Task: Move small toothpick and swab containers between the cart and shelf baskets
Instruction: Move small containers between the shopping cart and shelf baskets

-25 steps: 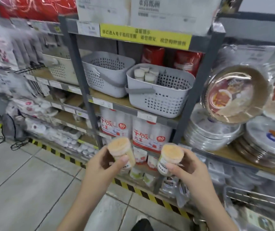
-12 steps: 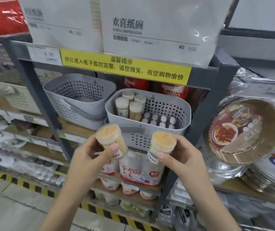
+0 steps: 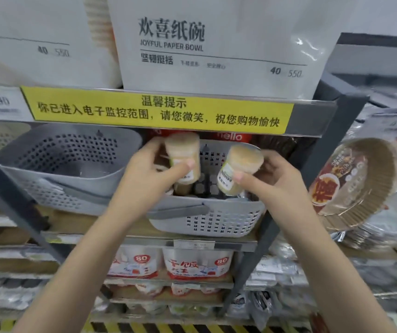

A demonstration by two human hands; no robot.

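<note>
My left hand (image 3: 148,175) grips a clear toothpick container (image 3: 183,156) and holds it upright over the grey perforated basket (image 3: 216,221) on the shelf. My right hand (image 3: 270,182) grips a second toothpick container (image 3: 239,170), tilted, above the same basket. Both containers hover inside the basket's mouth, just under the shelf edge. Other small containers (image 3: 185,188) stand inside the basket, mostly hidden behind my hands.
An empty grey basket (image 3: 55,164) sits to the left on the same shelf. A yellow notice strip (image 3: 159,111) marks the shelf edge above, under white paper-bowl packs (image 3: 216,44). Paper liners and foil pans (image 3: 353,183) hang at right. Dark uprights (image 3: 322,169) frame the bay.
Both hands have risen and reached forward with their containers, from below the basket's front to over its opening. The view has closed in on the shelf.
</note>
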